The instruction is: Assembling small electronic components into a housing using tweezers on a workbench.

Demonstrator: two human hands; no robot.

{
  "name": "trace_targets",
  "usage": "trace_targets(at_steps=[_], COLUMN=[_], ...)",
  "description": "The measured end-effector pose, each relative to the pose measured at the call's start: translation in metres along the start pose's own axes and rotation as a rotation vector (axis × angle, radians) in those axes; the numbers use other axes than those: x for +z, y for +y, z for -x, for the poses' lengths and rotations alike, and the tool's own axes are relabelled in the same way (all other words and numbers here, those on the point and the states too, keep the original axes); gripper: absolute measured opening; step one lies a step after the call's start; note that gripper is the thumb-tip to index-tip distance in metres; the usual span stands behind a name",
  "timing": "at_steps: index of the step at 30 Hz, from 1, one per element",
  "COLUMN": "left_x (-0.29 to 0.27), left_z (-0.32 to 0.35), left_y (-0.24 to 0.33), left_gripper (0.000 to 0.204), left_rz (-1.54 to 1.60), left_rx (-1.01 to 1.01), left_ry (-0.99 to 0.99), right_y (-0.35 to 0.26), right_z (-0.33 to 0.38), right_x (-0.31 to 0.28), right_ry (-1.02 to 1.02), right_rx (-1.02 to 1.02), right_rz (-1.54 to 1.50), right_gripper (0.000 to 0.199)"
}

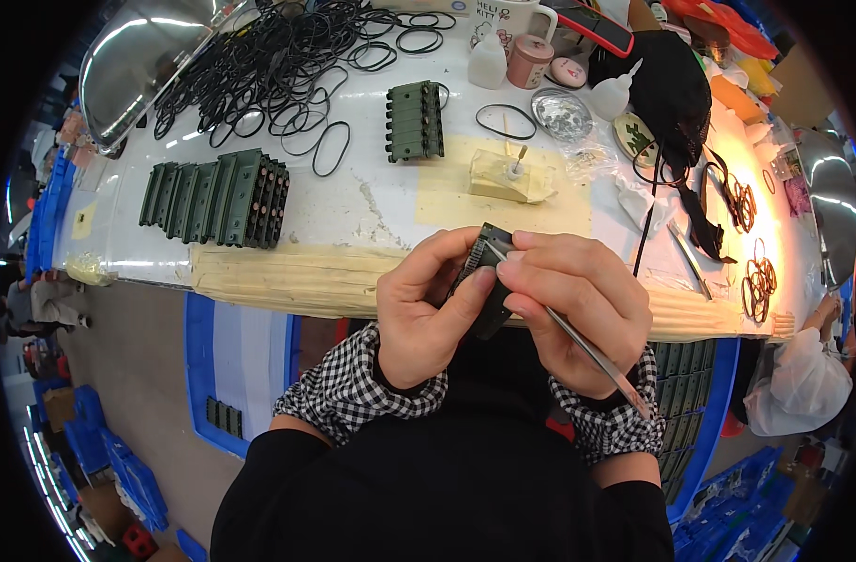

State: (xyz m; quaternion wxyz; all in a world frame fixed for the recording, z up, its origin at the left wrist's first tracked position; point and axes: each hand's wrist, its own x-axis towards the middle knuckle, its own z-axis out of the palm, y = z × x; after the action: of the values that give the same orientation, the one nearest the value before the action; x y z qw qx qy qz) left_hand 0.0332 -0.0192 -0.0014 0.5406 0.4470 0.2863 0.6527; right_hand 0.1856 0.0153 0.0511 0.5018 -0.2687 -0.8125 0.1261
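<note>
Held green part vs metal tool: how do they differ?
Colour: the green part is dark green; the metal tool is silvery.
Shape: the green part is blocky; the metal tool is long and slim.
Hold: the green part is in the left hand, the metal tool in the right hand.
Shared: both are held at the table's near edge.

The smooth, grey metal of a slim tool (592, 351) catches the light against a dark green piece (495, 311) of matt, plastic-looking finish, framed by checked cloth cuffs (346, 381). Ridged green blocks (208, 201), also plastic in look and dull-surfaced, stand on a glossy, scuffed white tabletop (330, 220) edged in wrinkled, papery tan tape (287, 279). Beyond, black loops (292, 66) look rubbery and smooth, a squeeze bottle (487, 64) is translucent plastic, and a pale mug (517, 19) shows a ceramic-like gloss.
</note>
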Motion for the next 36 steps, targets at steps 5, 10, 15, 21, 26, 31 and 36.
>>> trace_targets(at_steps=[5,10,15,21,26,31,36], left_x=[0.000,-0.007,-0.009,-0.009,-0.010,-0.015,-0.015], left_z=[0.001,-0.004,-0.004,-0.005,-0.005,-0.005,-0.004], left_y=[-0.003,-0.008,-0.007,-0.004,-0.003,-0.006,-0.008], left_gripper=[0.033,0.033,0.032,0.032,0.031,0.031,0.031], left_rz=[0.014,0.009,0.002,-0.025,-0.068,-0.155,-0.166], left_rx=[0.032,0.067,0.079,0.087,0.100,0.092,0.129], left_ry=[-0.003,-0.070,-0.096,-0.098,-0.089,-0.109,-0.111], right_y=[-0.002,-0.001,-0.005,-0.007,-0.010,-0.010,-0.007], right_z=[0.001,0.003,0.002,0.004,-0.001,0.000,0.005], right_x=[-0.001,0.001,-0.003,-0.004,-0.003,-0.003,-0.002], right_ry=[-0.036,0.026,-0.010,-0.052,-0.030,-0.014,0.002], right_rx=[-0.056,-0.032,-0.027,-0.006,-0.007,0.043,0.092], right_rz=[0.076,0.021,0.025,0.011,0.021,-0.023,-0.088], right_gripper=[0.021,0.021,0.022,0.018,0.019,0.018,0.015])
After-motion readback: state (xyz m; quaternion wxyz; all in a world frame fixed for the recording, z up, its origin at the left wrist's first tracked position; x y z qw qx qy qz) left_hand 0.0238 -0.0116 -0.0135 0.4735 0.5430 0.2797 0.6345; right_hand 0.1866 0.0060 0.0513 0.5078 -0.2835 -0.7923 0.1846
